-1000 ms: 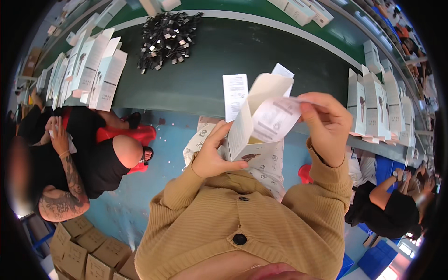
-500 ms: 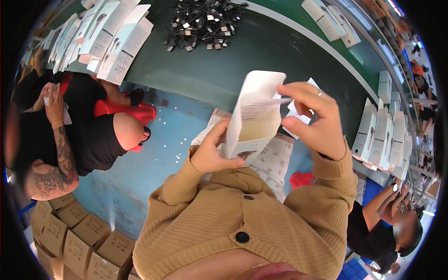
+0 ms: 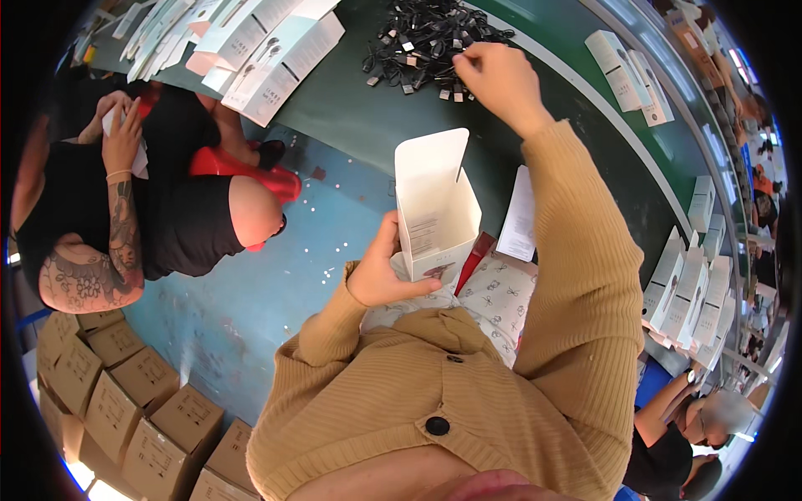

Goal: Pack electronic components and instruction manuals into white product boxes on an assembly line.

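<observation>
My left hand (image 3: 386, 271) is wrapped round the lower part of a white carton (image 3: 433, 204), its top open and a tall flap standing up. Inside the carton I see pale walls and some printed lines. At the far side of the table my right hand (image 3: 501, 83) is over the right edge of a heap of black USB cables (image 3: 426, 42). Its thumb and fingers are pinched together, and what lies between them is hidden. A stack of white leaflets (image 3: 518, 221) lies on the table edge near my right sleeve.
White cartons (image 3: 271, 71) stand at the left of the dark green table (image 3: 351, 108); more cartons (image 3: 681, 288) are at the right and two (image 3: 618, 71) at the far right. A seated co-worker (image 3: 92, 225) is at left. Brown shipping boxes (image 3: 142, 376) fill the lower left.
My right hand has left the carton's opening and reached forward to the cable heap. The paper at the carton's mouth no longer shows there. My view has shifted left.
</observation>
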Available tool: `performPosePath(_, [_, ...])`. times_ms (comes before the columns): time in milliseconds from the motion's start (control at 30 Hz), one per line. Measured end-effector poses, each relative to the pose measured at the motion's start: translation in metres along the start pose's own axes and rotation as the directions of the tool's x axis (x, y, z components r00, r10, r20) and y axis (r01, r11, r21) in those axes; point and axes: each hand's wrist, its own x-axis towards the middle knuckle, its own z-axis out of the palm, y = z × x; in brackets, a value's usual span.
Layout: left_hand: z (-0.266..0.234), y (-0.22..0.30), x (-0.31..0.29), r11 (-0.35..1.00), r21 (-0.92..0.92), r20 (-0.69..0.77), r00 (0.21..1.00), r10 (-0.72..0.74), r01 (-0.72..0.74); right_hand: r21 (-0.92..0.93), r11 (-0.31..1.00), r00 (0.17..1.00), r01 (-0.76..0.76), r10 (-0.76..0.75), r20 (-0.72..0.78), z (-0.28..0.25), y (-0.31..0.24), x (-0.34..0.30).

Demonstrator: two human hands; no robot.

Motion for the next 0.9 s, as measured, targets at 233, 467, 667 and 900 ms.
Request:
performPosePath(233, [0.000, -0.001, 0.005, 1.000, -0.026, -0.053, 0.999, 0.000, -0.001, 0.360, 0.931, 0.992, 0.068, -0.023, -0.128, -0.099, 0.001, -0.039])
performPosePath(467, [0.019, 0.005, 0.018, 0.964, 0.230, 0.088, 0.990, 0.114, -0.131, 0.310, 0.839, 0.828, 0.447, -0.519, 0.213, -0.179, -0.048, -0.142])
performPosePath(667, [0.040, -0.009, 0.024, 0.940, 0.270, 0.301, 0.945, 0.125, -0.211, 0.152, 0.907, 0.852, 0.393, -0.421, 0.312, -0.182, -0.038, -0.184])
performPosePath(900, [0.108, 0.021, 0.036, 0.923, -0.315, 0.135, 0.973, -0.185, 0.219, 0.318, 0.942, 0.994, 0.110, -0.096, -0.060, -0.142, -0.012, -0.275])
